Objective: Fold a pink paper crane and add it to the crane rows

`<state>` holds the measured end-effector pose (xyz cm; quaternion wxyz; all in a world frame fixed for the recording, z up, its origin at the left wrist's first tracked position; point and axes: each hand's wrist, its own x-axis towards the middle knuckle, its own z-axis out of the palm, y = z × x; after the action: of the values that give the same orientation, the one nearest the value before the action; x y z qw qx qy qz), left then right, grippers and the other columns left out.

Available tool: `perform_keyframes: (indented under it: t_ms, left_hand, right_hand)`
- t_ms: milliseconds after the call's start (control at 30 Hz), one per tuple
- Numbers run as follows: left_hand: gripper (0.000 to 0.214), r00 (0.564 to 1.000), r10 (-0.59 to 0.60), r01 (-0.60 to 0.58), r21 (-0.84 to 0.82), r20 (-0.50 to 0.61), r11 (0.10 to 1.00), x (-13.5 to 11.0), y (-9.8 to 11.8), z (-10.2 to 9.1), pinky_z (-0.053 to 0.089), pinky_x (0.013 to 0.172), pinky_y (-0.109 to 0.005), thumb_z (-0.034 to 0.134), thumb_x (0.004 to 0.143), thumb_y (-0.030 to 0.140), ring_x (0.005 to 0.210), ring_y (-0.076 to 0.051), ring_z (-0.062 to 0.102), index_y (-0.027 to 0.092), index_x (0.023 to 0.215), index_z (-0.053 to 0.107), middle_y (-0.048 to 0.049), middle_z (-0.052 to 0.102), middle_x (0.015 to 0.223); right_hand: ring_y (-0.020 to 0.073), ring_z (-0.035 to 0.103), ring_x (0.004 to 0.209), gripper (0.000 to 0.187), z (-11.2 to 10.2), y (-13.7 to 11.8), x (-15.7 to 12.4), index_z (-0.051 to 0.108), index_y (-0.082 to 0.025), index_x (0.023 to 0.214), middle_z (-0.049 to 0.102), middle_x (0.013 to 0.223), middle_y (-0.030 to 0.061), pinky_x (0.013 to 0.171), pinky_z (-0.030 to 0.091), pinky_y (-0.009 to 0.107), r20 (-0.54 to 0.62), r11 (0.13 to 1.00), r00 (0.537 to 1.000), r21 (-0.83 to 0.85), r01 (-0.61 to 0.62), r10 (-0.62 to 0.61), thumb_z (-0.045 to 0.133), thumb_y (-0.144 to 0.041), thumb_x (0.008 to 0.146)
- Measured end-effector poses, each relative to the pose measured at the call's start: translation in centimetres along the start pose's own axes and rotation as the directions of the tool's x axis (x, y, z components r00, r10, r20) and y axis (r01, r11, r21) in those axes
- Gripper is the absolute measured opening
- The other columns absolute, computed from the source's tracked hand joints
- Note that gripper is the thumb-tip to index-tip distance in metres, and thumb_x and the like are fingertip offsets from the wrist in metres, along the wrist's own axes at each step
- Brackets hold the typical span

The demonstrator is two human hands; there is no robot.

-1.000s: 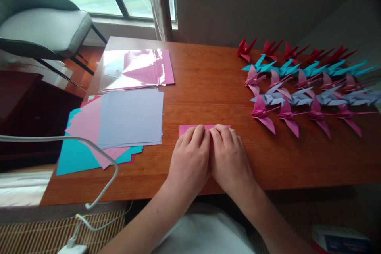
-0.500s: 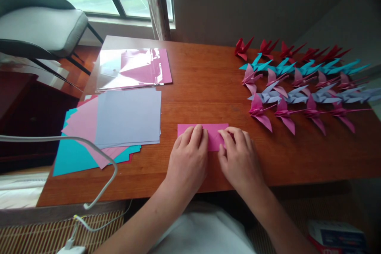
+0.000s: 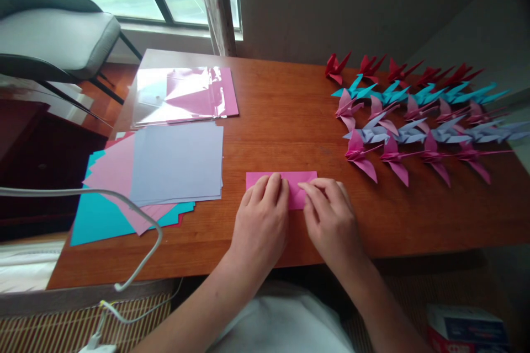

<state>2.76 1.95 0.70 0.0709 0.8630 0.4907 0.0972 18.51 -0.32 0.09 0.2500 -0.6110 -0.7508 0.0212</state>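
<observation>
A bright pink sheet of origami paper (image 3: 296, 188), folded into a long rectangle, lies flat on the table in front of me. My left hand (image 3: 265, 207) is closed, its bent fingers side by side, holding down the paper's left part and hiding its lower left edge. At the right part, my right hand (image 3: 331, 209) is closed too, thumb and bent fingers drawn together. Its index fingertip presses on the paper's surface near the middle. Both palms rest low, close to the table's near edge.
Rows of folded paper cranes (image 3: 397, 160) stand on the wooden table (image 3: 281, 121) at the right. Loose coloured sheets (image 3: 178, 162) and a plastic-wrapped paper pack (image 3: 186, 94) lie left. A white cable (image 3: 103, 193) arches over the left edge; a chair (image 3: 62, 38) stands beyond.
My right index fingertip has slid a little leftward along the pink paper. My left hand stays in place on it. The view has shifted very slightly.
</observation>
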Motion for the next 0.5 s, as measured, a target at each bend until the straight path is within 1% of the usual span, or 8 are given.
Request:
perform_keyframes:
  t_ms: [100,200,300,367,433,500]
  left_hand:
    - [0.039,1.000,0.001,-0.001,-0.015,0.012,1.000,0.0,0.0,0.0,0.050,0.103,-0.042,0.054,0.093,0.016,0.128,-0.033,0.055,0.008,0.131,0.062,-0.0175,0.060,0.140]
    - [0.039,1.000,-0.001,0.002,-0.029,0.025,1.000,0.2,0.0,-0.2,0.050,0.103,-0.042,0.053,0.094,0.018,0.127,-0.032,0.056,0.008,0.131,0.061,-0.0173,0.061,0.139]
    - [0.039,0.999,0.012,-0.011,-0.019,0.048,1.000,0.4,-0.2,-0.7,0.052,0.100,-0.041,0.052,0.095,0.017,0.124,-0.031,0.058,0.008,0.131,0.061,-0.0165,0.063,0.135]
    - [0.038,0.997,0.042,-0.043,0.019,0.061,0.999,0.4,-0.6,-1.2,0.053,0.097,-0.040,0.050,0.095,0.014,0.122,-0.030,0.060,0.009,0.131,0.061,-0.0158,0.064,0.135]
    - [0.040,0.995,0.075,-0.080,0.062,0.070,0.995,0.0,-1.2,-1.6,0.053,0.098,-0.040,0.049,0.095,0.011,0.124,-0.028,0.060,0.011,0.133,0.061,-0.0144,0.064,0.137]
    - [0.043,0.995,0.069,-0.076,0.102,0.066,0.992,-0.6,-2.1,-1.9,0.052,0.098,-0.042,0.047,0.095,0.008,0.126,-0.028,0.059,0.015,0.135,0.060,-0.0121,0.062,0.142]
  right_hand:
    - [0.0257,0.057,0.096,0.022,1.5,-1.1,0.9,0.065,-0.015,0.116,0.065,0.104,0.0121,0.090,0.051,0.040,0.064,1.000,0.998,0.013,-0.012,0.012,0.050,-0.014,0.099]
    - [0.0257,0.056,0.096,0.022,2.3,-1.0,1.1,0.065,-0.015,0.116,0.065,0.105,0.0123,0.091,0.051,0.041,0.081,0.999,0.996,0.002,-0.037,0.037,0.051,-0.015,0.100]
    - [0.0258,0.055,0.098,0.024,2.4,-0.6,1.1,0.065,-0.017,0.118,0.064,0.108,0.0124,0.092,0.050,0.042,0.090,0.999,0.995,-0.003,-0.040,0.040,0.049,-0.015,0.100]
    - [0.0259,0.056,0.098,0.024,2.3,-0.5,1.1,0.064,-0.017,0.118,0.063,0.108,0.0127,0.092,0.050,0.042,0.092,0.999,0.995,0.003,-0.040,0.040,0.048,-0.015,0.100]
    - [0.0261,0.056,0.098,0.025,2.3,-0.5,1.1,0.064,-0.016,0.120,0.063,0.108,0.0130,0.091,0.050,0.042,0.088,0.999,0.995,0.009,-0.044,0.043,0.048,-0.015,0.100]
    - [0.0263,0.056,0.098,0.027,2.3,-0.6,1.1,0.064,-0.017,0.121,0.062,0.107,0.0130,0.089,0.050,0.042,0.086,0.999,0.995,0.014,-0.046,0.044,0.047,-0.015,0.100]
